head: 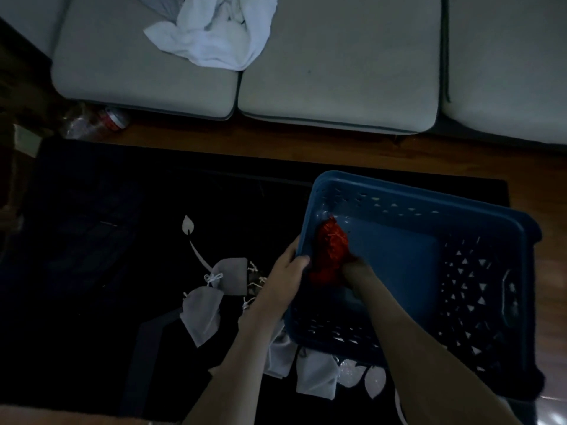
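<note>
Our left grip [287,271] is curled over the left rim of the blue basket [414,196], thumb outside and fingertips just inside the wall, steadying it. Our right grip [359,270] reaches down inside w/ fingers bunched into the red pouch [329,248]. The light is dim and the fingertips are buried in the fabric, but it reads as closed on the pouch. The pouch sits in the basket's left corner, against the wall and partly lifted off the bottom.

Handling, as we judge it: the pouch looks like soft, light mesh or netting w/ no stiffness. It'll crumple wherever we squeeze and won't slip much. It isn't fragile, though loose weave could snag on the basket's cut-out holes. Best hold is a bunch at the neck or middle, lifting straight up & clear of the wall.

The basket is stiff plastic, light enough for one hand at the rim.

Beside it, grey drawstring pouches [201,314] lie on the black rug [92,240]. Behind is a grey sofa [337,72] w/ a white cloth [211,29] on it.
</note>
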Demonstrator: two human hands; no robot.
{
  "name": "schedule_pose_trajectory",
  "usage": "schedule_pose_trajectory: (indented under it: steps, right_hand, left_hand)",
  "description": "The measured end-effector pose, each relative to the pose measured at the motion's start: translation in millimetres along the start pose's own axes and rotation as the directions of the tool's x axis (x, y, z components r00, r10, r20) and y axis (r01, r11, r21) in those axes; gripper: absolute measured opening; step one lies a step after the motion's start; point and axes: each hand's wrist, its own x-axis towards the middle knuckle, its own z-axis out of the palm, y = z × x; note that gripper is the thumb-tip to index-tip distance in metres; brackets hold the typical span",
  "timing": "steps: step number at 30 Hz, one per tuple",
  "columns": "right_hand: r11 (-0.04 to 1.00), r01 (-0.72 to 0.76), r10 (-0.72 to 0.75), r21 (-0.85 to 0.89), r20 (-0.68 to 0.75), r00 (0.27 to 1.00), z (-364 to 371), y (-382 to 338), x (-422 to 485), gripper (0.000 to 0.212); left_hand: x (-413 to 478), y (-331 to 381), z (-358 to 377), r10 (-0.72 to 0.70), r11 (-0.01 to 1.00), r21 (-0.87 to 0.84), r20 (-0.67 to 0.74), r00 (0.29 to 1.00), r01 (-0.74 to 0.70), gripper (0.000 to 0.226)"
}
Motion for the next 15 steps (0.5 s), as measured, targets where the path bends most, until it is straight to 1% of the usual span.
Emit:
schedule_pose_trajectory:
  steps: [4,6,7,8,12,13,15]
  right_hand:
    - [0.996,0.033,-0.040,-0.077,-0.087,0.995,-1,-13,-28,0.041]
    - [0.992,-0.016,-0.003,-0.125,-0.150,0.989,-4,-18,-48,0.041]
    - [0.994,-0.050,0.034,-0.098,-0.157,0.987,-4,-19,-59,0.040]
    - [0.996,-0.048,0.036,-0.076,-0.156,0.987,-2,-19,-67,0.039]
    - [0.991,0.095,-0.105,-0.090,-0.118,0.987,11,-28,-125,0.038]
    - [0.983,0.158,-0.168,-0.098,-0.115,0.979,17,-30,-138,0.037]
    - [0.927,0.313,-0.342,-0.207,-0.118,0.932,34,-32,-169,0.033]
  left_hand:
    - [-3,-1,2,0.008,0.998,-0.054,-0.044,0.999,-0.011,0.035]
    - [-5,2,4,0.001,0.995,-0.099,-0.092,0.996,-0.011,0.031]
    - [-6,3,6,-0.002,0.994,-0.113,-0.123,0.992,-0.012,0.029]
    - [-7,2,7,0.000,0.993,-0.117,-0.155,0.988,-0.018,0.028]
    - [-17,-4,7,0.040,0.997,-0.057,-0.207,0.977,-0.053,0.026]
    - [-16,-7,6,0.048,0.998,-0.031,-0.221,0.974,-0.056,0.025]
    - [-25,-14,0,0.071,0.997,0.015,-0.228,0.971,-0.069,0.014]
